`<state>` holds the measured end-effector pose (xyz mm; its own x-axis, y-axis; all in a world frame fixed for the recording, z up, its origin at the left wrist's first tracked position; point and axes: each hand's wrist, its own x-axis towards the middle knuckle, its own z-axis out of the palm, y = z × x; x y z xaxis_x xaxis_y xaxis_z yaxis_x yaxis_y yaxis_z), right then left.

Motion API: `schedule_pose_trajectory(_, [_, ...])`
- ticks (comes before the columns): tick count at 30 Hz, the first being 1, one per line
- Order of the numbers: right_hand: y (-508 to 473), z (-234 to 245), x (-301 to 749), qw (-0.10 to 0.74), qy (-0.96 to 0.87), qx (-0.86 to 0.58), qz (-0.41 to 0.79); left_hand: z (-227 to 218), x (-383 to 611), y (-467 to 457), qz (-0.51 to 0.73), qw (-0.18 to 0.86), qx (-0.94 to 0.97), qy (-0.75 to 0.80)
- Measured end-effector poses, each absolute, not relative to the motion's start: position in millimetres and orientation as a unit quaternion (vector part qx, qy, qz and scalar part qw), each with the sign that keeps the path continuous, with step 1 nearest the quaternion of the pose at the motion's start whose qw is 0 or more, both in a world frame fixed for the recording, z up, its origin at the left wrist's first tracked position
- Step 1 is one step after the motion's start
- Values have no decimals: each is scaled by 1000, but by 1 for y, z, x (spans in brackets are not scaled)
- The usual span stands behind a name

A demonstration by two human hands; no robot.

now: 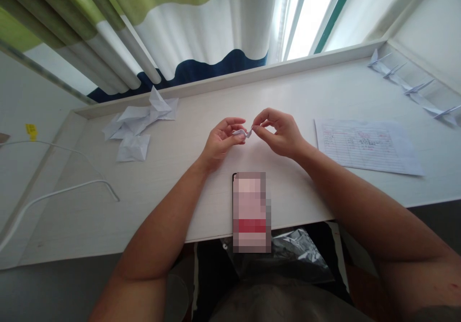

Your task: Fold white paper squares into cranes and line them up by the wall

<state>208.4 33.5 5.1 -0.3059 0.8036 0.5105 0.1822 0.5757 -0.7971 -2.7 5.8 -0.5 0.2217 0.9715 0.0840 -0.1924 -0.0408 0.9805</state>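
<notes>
Between my two hands, above the middle of the white desk, is a small folded piece of white paper (248, 133). My left hand (222, 142) pinches its left part between thumb and fingers, the other fingers curled behind. With thumb and forefinger my right hand (277, 132) grips the paper's right tip. The fold's full shape is partly covered by my fingers. Below the hands, a phone (251, 206) with a blurred-out screen lies at the desk's front edge.
Folded white papers (137, 120) are heaped at the left back. Lined written sheets (367, 146) lie at right, with a row of folded paper pieces (414, 89) along the right side. A white cable (72, 188) crosses the left. Clear plastic (302, 254) rests on my lap below the desk (173, 206).
</notes>
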Motion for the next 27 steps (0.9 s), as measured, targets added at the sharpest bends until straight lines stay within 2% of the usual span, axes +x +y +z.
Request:
schedule_pose_trajectory(7, [35,2,206,512,-693,-357,361,-2,-4,5,473,578,523,410])
schedule_pose_trajectory(12, [36,-4,201,519,-662,-324,432,-5,-1,9,504,543,532,410])
schedule_pose_trajectory(16, [38,-7,198,501,-659,-304,471,-8,1,10,524,557,511,392])
schedule_pose_trajectory(20, [38,-5,199,494,-679,-312,445,-10,3,9,520,568,502,394])
schedule_pose_trajectory(24, [35,-1,202,471,-715,-325,402,-8,2,9,529,519,541,398])
schedule_pose_trajectory(27, [33,1,204,469,-752,-332,324,-4,-1,9,537,482,570,393])
